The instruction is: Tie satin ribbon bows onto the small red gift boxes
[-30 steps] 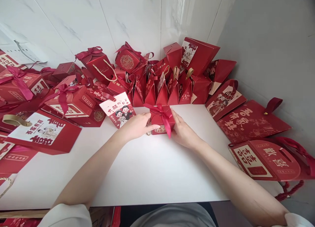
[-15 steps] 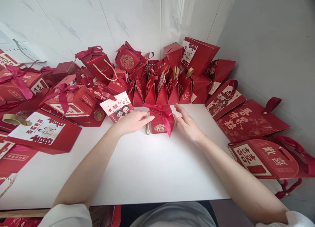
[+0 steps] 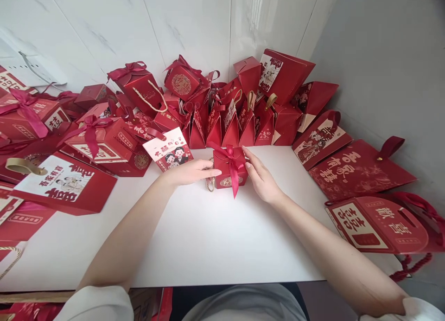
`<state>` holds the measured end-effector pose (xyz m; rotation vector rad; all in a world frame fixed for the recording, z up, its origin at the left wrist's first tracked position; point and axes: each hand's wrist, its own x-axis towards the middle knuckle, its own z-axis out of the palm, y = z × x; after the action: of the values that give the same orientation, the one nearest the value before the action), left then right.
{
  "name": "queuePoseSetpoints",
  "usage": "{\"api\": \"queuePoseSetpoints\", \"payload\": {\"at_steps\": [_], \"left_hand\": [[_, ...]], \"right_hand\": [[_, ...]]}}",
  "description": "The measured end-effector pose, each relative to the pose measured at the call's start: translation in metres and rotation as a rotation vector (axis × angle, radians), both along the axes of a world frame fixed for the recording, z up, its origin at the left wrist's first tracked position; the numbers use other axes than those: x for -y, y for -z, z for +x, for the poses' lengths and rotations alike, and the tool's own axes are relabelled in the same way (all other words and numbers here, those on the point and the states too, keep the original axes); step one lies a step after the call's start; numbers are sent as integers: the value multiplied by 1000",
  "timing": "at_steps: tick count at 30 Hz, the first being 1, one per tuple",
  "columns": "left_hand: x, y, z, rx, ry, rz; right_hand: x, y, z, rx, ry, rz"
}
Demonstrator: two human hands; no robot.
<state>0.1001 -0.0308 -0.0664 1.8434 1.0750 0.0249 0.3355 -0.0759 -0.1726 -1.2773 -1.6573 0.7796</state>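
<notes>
A small red gift box (image 3: 221,165) stands on the white table, tied on top with a dark pink ribbon bow and printed in gold on its front. From the left, my left hand (image 3: 191,172) presses its fingers against the box's side. My right hand (image 3: 262,177) lies along the opposite side, thumb at the front and fingers reaching to the back corner. The box is held between both hands. A gold cord (image 3: 210,184) hangs by its left side, under my left fingers. Behind my left hand leans a white-and-red box with a cartoon couple (image 3: 175,156).
Along the wall is a row of red boxes (image 3: 231,133) with more stacked above. Ribboned boxes (image 3: 100,142) and a box with a gold strap (image 3: 67,186) fill the left. On the right lie flat red boxes (image 3: 358,170) and a handled box (image 3: 380,221). The white table (image 3: 229,242) extends toward me.
My right hand has closed in on the box and now touches its right side. My left fingers stay at the left side. The view has shifted slightly.
</notes>
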Motion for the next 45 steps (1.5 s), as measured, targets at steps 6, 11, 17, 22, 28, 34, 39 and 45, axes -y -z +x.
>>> {"api": "queuePoseSetpoints", "payload": {"at_steps": [6,11,17,22,28,34,39,45], "left_hand": [[-1,3,-1,-34,4,39],[-3,7,-1,-25,-26,82],[-5,9,-1,19,-30,53],[-4,7,-2,-12,-9,101],[-2,8,-2,-1,-141,517],[1,12,5,119,-119,893],[-10,25,0,176,-237,749],[-23,37,-4,276,-465,494]], "right_hand": [[0,0,1,41,-35,46],[-6,7,1,-43,-67,-37],[-8,9,1,-9,-71,-22],[-3,5,-1,-33,-68,-50],[0,5,-3,-83,8,-25],[5,-1,-3,1,102,222],[12,-12,0,195,11,428],[10,-14,-2,138,-131,408]]}}
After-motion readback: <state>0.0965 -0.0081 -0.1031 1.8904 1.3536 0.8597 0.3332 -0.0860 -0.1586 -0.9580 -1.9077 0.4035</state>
